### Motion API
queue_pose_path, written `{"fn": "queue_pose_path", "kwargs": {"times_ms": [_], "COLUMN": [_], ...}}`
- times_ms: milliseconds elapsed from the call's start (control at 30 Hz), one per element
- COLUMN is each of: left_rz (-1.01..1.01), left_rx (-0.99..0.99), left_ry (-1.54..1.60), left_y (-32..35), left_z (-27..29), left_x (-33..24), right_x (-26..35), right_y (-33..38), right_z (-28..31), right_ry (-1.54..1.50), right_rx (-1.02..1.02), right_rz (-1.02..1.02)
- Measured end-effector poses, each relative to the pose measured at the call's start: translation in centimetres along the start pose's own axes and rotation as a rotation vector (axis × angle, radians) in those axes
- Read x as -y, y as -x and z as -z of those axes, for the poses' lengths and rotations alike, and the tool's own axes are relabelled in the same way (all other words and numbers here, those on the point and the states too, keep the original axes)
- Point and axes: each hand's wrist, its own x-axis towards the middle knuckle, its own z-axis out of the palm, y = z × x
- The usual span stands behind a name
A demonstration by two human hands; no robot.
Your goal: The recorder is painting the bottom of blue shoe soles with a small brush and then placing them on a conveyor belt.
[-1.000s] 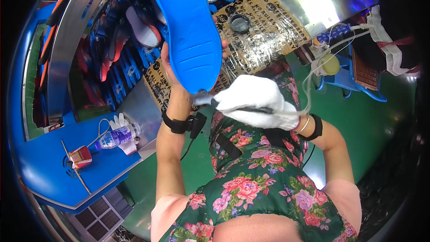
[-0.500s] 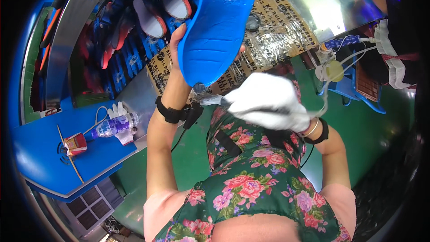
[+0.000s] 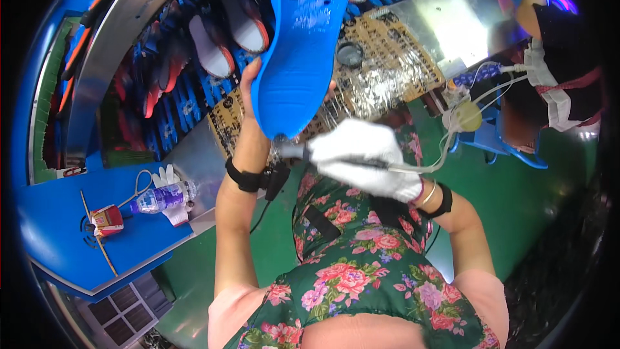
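Note:
My bare left hand grips a blue shoe sole from its left edge and underneath. The sole is foot-shaped, with small holes toward the far end and a wet shine there. My right hand, in a white glove, is closed around a slim tool that looks like a glue brush. A thin clear hose runs from the back of that hand. The pale brush tip, blurred, sits at or just below the sole's near end; whether it touches, I cannot tell.
Behind the sole, a steel table carries taped cardboard and a dark round lid. Several pale soles with red rims lie on a blue rack. A blue side table holds a bottle, a glove and a red box. Another person is at right.
The sole has shifted slightly left and toward me, showing more of its holes. My right hand with the brush has moved left and a little nearer. Both hands keep their hold.

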Motion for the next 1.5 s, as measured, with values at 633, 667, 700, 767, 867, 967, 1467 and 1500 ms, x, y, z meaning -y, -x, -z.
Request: {"fn": "queue_pose_path", "kwargs": {"times_ms": [633,667,700,767,867,967,1467,1500], "left_rz": [-0.25,-0.25,-0.246,-0.17,-0.245,-0.485,-1.191,-1.193], "left_rx": [-0.071,0.062,0.193,0.329,0.571,0.453,-0.392,-0.392], "left_ry": [-0.166,-0.259,-0.353,-0.347,-0.248,-0.248,-0.627,-0.633], "left_y": [3.8,4.3,4.9,5.1,1.5,-1.7,-3.8,-3.5], "left_z": [-5.1,-6.7,-8.2,-11.5,-17.2,-20.9,-19.8,-19.6], "left_x": [3.2,2.5,1.7,-1.3,-4.8,-11.5,-21.5,-22.2], "right_x": [2.2,2.3,2.1,2.4,1.4,-0.6,-4.9,-5.0], "right_y": [-3.4,-2.6,-2.1,-1.4,-1.5,-2.5,-0.1,0.1], "right_z": [7.2,8.0,8.4,9.1,9.0,7.0,4.7,4.6], "right_ry": [-0.245,-0.513,-0.615,-0.706,-0.65,-0.692,-0.619,-0.625], "right_rx": [-0.212,-0.319,-0.436,-0.604,-0.599,-0.489,-0.392,-0.377], "right_rz": [-0.107,-0.244,-0.231,-0.231,-0.338,-0.36,-0.516,-0.537]}}
